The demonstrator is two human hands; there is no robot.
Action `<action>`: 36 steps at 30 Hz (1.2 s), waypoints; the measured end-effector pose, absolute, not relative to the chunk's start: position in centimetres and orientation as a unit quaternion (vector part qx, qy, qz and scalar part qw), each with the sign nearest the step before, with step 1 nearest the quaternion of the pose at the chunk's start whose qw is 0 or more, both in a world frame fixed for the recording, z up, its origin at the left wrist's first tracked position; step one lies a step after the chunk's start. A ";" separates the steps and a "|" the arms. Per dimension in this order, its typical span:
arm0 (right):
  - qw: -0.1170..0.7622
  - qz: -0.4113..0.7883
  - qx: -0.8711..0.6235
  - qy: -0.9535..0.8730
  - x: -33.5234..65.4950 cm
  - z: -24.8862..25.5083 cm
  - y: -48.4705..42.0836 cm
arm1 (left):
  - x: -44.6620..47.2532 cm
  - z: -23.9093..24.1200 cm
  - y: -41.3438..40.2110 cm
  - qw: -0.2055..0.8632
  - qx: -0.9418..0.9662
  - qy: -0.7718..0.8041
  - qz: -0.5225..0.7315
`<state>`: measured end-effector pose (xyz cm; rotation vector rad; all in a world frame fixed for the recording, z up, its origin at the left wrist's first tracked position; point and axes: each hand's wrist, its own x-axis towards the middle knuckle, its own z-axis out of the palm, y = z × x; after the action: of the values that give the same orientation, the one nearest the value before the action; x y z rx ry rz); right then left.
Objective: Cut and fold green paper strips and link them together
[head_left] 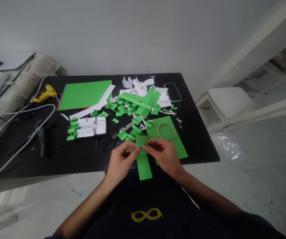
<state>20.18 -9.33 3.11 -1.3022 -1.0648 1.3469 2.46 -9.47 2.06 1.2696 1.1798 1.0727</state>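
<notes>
A green paper strip (143,164) hangs upright over the near edge of the black table (83,156). My left hand (122,161) pinches its upper left side and my right hand (163,154) pinches its upper right side, fingertips almost meeting. Just behind the hands lie black-handled scissors (110,139), a roll of clear tape (166,130) on a green sheet (176,142), and a scatter of small green paper pieces (128,109).
A stack of white and green folded pieces (88,127) sits left of centre. A large green sheet (84,94), a yellow glue gun (44,94) and white cable (18,132) are at the left. A phone (173,92) lies at the back right. A white chair (228,101) stands beside the table.
</notes>
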 end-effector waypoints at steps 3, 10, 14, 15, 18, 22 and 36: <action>0.475 0.552 -0.530 -0.436 20.2 3.0 -9.3 | 2.5 2.1 -9.5 0.524 0.531 0.495 0.445; 0.471 0.564 -0.529 -0.424 20.2 3.2 -9.3 | 2.5 1.9 -9.4 0.527 0.530 0.492 0.447; 0.470 0.577 -0.517 -0.424 20.2 3.1 -9.4 | 2.4 1.9 -9.5 0.530 0.528 0.496 0.441; 0.470 0.579 -0.515 -0.423 20.2 3.1 -9.4 | 2.4 2.0 -9.5 0.532 0.526 0.498 0.438; 0.467 0.583 -0.517 -0.419 20.2 3.1 -9.4 | 2.4 2.2 -9.5 0.533 0.522 0.503 0.437; 0.462 0.587 -0.521 -0.414 20.2 3.2 -9.4 | 2.5 2.2 -9.5 0.536 0.518 0.501 0.439; 0.473 0.593 -0.487 -0.432 20.2 2.7 -9.5 | 2.3 2.7 -9.4 0.524 0.528 0.478 0.467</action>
<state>20.22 -9.50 2.75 -1.1925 -1.0582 1.4512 2.35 -9.36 2.74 1.2641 1.1436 1.1180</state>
